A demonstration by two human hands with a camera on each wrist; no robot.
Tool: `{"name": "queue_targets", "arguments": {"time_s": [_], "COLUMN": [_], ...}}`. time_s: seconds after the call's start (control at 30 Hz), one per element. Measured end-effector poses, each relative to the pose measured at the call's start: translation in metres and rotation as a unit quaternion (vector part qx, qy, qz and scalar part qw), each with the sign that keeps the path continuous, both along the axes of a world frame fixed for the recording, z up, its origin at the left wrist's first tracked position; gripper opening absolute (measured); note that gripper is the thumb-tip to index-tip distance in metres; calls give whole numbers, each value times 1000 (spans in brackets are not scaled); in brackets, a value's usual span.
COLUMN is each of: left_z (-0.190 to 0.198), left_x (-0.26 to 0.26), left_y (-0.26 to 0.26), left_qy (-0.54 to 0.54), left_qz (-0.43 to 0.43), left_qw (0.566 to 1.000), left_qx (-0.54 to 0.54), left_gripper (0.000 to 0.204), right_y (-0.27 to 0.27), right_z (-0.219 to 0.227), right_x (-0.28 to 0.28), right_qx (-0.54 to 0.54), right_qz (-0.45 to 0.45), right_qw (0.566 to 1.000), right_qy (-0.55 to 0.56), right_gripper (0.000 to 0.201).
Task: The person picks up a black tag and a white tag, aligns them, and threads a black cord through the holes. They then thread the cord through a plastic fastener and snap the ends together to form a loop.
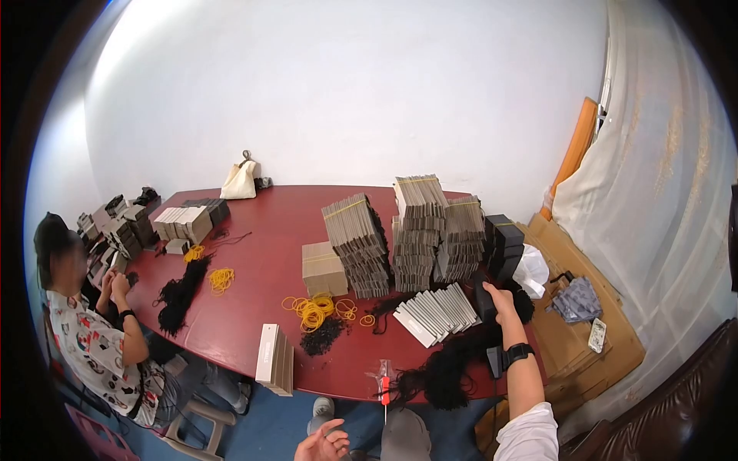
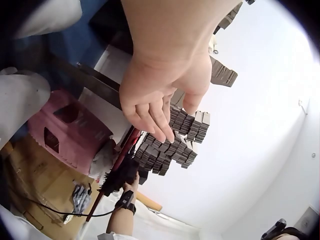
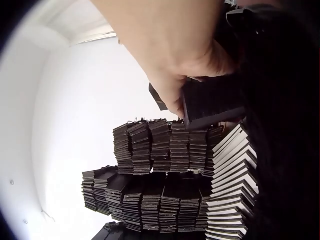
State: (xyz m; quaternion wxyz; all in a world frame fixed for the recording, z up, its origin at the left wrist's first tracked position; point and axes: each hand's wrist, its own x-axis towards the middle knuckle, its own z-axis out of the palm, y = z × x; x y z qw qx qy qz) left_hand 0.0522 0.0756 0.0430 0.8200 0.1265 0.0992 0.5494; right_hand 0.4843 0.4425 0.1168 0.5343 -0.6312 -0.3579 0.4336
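My right hand grips a black block at the table's right side, thumb on its near face. In the right wrist view the block's far end sinks into dark shadow. Just left of it lies a fanned row of pale, dark-edged cards. Black cords are heaped below, over the front edge. My left hand hovers above my lap, palm up, fingers loosely bent and holding nothing. Near it on the table edge is a red-handled screwdriver in clear plastic.
Banded grey card stacks rise mid-table on the red table. Yellow rubber bands and small black pieces lie before them. A card stack stands at the front edge. Another person sits left. Cardboard leans right.
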Motion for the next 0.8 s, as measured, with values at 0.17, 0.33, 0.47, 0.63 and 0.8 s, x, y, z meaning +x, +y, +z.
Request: {"name": "queue_targets", "arguments": {"time_s": [0.17,0.33,0.47,0.63,0.8], "left_z": [-2,-5,-9,-12,-18], "left_x": [1,2,1,0,0], "left_y": [-3,-6,-7,-11,-13], "left_qy": [26,27,26,29,23], "left_qz": [6,13,11,15,19], "left_qw": [1000,999,999,999,1000], "left_qx": [-14,-25,-23,-18,-9], "left_gripper": [61,61,61,64,65], "right_y": [3,10,10,2,-1], "right_z": [-4,-14,-17,-13,-11], "right_x": [-1,-5,-8,-16,-11], "right_qx": [7,11,7,6,2], "right_qz": [-3,-33,-39,-120,-104], "right_qw": [1000,998,996,981,982], "right_qy": [-7,-61,-79,-150,-159], "right_gripper": [45,49,49,47,48]}}
